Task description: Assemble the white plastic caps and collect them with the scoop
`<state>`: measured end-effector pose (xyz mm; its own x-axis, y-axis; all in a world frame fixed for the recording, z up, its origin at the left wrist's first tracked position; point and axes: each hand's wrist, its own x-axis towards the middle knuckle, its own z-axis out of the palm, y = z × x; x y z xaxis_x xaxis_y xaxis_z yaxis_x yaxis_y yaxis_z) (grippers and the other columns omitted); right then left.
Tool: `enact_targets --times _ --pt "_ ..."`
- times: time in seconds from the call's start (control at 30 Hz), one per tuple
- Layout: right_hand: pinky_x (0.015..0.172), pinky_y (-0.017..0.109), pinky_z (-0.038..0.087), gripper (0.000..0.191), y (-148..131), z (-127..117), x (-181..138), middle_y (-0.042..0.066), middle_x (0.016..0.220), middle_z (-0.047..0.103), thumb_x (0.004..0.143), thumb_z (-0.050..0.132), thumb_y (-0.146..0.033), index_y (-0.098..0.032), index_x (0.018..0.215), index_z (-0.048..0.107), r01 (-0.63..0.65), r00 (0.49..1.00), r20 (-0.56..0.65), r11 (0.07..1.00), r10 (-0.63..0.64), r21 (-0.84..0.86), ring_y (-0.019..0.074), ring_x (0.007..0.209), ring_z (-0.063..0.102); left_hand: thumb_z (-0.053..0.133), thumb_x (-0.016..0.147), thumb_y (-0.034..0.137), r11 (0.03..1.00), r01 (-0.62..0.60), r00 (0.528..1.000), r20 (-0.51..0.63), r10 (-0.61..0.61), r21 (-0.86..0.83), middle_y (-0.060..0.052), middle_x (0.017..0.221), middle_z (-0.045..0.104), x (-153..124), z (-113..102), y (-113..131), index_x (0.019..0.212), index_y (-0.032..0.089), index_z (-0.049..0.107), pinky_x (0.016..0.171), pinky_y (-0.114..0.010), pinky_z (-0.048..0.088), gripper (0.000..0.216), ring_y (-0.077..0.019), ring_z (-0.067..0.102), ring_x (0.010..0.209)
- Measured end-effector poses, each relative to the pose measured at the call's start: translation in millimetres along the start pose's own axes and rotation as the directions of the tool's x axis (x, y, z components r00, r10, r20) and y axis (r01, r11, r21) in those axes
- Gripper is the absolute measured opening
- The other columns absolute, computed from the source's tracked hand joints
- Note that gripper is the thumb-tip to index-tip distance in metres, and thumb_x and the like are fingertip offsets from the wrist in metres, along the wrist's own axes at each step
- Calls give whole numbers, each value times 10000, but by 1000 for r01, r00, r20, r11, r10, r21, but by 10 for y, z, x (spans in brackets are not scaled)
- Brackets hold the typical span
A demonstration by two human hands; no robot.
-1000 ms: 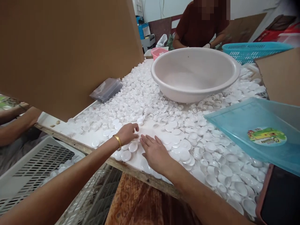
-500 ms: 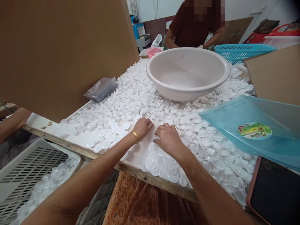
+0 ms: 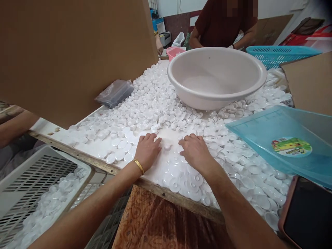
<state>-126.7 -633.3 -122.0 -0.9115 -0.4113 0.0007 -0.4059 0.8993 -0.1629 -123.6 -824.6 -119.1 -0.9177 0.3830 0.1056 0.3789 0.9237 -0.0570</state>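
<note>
My left hand (image 3: 148, 150), a gold bracelet at its wrist, rests on the tabletop with its fingers apart. Flat round white plastic pieces (image 3: 119, 154) lie beside it on the left. My right hand (image 3: 195, 152) is over the edge of the white heap, fingers bent but apart, touching or just above the pieces; its fingertips are partly hidden. Between the hands, one small white piece (image 3: 167, 146) sits on a bare strip of table. A loose pile of shiny white discs (image 3: 180, 181) is near the front edge, below the right hand.
A large white basin (image 3: 215, 100) stands on the spread white pieces. To the right are a blue translucent plastic sheet (image 3: 256, 138) and a phone (image 3: 308, 214). Cardboard (image 3: 77, 52) rises at left above a slatted basket (image 3: 85, 173). A person (image 3: 223, 27) is across the table.
My hands have moved apart, the left one leftward and the right one slightly rightward. A small white piece now shows between them. Another person's hand has appeared behind the cardboard.
</note>
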Motion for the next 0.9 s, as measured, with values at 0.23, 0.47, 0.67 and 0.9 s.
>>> enact_targets --times 0.23,0.47,0.67,0.9 --pt "674 286 407 284 -9 -82 -3 63 901 603 799 446 -37 -186 965 620 -53 995 -65 972 70 229 173 838 542 484 801 187 997 59 996 71 -62 41 -99 958 585 -219 39 -169 921 186 616 775 -409 356 178 -257 502 919" --pt "600 228 531 192 -232 44 91 -4 768 579 773 496 -138 -189 928 597 -119 960 9 381 279 917 99 677 587 465 848 279 933 72 993 -64 -101 -354 -85 1019 593 -93 -104 -24 1097 185 586 779 -332 397 292 -206 535 914" --pt "621 234 555 208 -267 200 197 9 831 572 761 481 -111 -164 934 584 -134 945 65 200 319 971 80 624 613 510 784 264 663 334 942 237 -235 -669 3 628 585 133 -43 70 833 167 654 575 -226 399 180 -121 534 588" --pt "587 233 531 191 -273 260 237 16 842 589 767 486 -95 -168 918 579 -193 945 90 315 315 929 78 555 607 593 698 300 480 462 885 349 -309 -746 29 552 530 189 63 23 676 147 563 464 -186 369 158 -91 512 486"
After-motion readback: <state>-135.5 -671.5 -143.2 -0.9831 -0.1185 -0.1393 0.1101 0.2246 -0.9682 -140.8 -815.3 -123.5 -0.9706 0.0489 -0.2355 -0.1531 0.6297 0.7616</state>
